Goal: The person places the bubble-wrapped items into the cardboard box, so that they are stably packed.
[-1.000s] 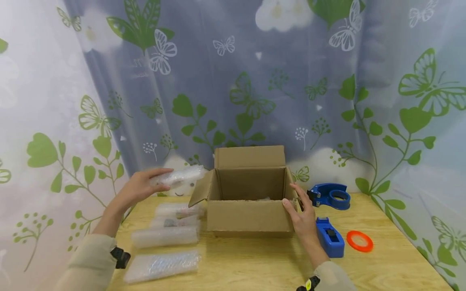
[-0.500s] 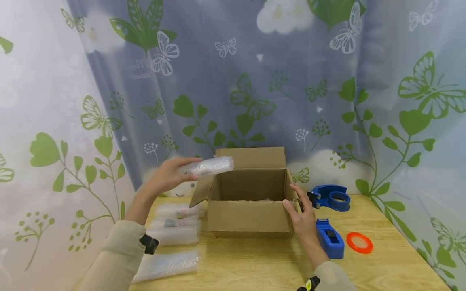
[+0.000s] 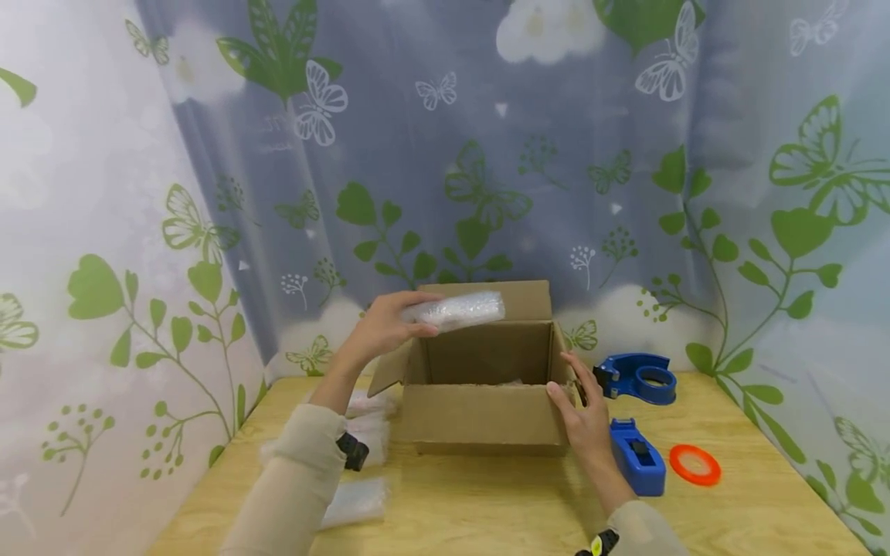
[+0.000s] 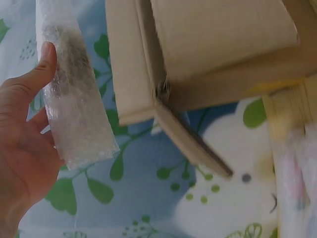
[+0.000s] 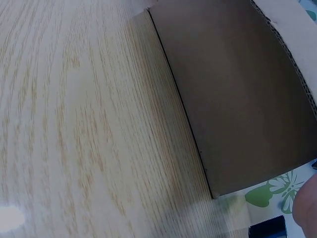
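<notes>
A bubble-wrapped packet hangs over the opening of a cardboard box, level with the raised back flap. My left hand pinches its left end, thumb on one face and fingers behind, as the left wrist view shows; something dark shows faintly through the wrap. The box stands upright with its flaps spread, and a bit of clear plastic shows inside. My right hand holds the box's front right corner, thumb on the front flap and fingers along the right side. Only part of a finger appears in the right wrist view.
More bubble-wrapped packets lie left of the box, partly behind my left arm. To the right are a blue tape gun, a blue tape dispenser and an orange ring. A patterned curtain hangs behind the wooden table.
My left hand has carried the bubble-wrapped packet rightward and slightly up, from left of the box to over its opening. The right hand has kept its hold on the box corner.
</notes>
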`<control>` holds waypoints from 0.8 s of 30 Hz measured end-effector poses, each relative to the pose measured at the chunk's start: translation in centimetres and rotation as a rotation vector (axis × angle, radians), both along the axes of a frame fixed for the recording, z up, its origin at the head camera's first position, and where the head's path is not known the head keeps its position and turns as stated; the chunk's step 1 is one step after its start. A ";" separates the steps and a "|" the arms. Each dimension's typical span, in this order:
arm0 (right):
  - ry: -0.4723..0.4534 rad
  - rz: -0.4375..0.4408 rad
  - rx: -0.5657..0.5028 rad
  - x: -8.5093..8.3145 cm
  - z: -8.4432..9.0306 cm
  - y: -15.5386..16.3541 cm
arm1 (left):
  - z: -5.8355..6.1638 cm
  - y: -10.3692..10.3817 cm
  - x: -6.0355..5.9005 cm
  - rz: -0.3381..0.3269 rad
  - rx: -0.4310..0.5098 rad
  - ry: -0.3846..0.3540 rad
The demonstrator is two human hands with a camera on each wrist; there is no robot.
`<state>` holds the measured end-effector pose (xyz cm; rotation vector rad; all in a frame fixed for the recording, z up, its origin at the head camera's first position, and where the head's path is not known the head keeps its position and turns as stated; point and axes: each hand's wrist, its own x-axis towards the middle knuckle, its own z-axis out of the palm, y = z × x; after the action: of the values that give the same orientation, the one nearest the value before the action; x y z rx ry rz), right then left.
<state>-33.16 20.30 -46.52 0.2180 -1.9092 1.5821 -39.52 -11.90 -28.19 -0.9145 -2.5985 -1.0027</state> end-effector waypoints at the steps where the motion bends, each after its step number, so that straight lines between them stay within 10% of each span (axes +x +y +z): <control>1: -0.002 0.001 -0.003 0.1 0.0 0.0 | -0.2 0.6 -0.1 -0.007 -0.001 0.002; 24: 0.013 0.020 -0.043 1.8 2.0 -0.8 | -5.6 7.4 -1.8 -0.053 -0.076 0.006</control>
<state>-31.31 19.53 -44.52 0.2292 -1.8664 1.6300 -41.34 -4.47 -33.79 -1.0086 -2.6366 -0.9178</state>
